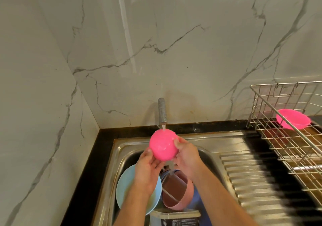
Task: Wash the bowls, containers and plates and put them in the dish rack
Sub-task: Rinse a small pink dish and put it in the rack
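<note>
Both hands grasp the pink bowl (163, 146), inverted under the tap (162, 110) stream above the sink (122, 149): left hand (148, 166) below, right hand (187, 156) at its side. Judged light, stiff plastic, slippery when wet; hold at the rim.

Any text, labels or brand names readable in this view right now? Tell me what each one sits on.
Nothing can be read.
Dark label on the clear container at the bottom of the sink: rows of white print, too small and blurred to read.
Pink bowl under the tap, bowl in the dish rack: no markings visible.
</note>
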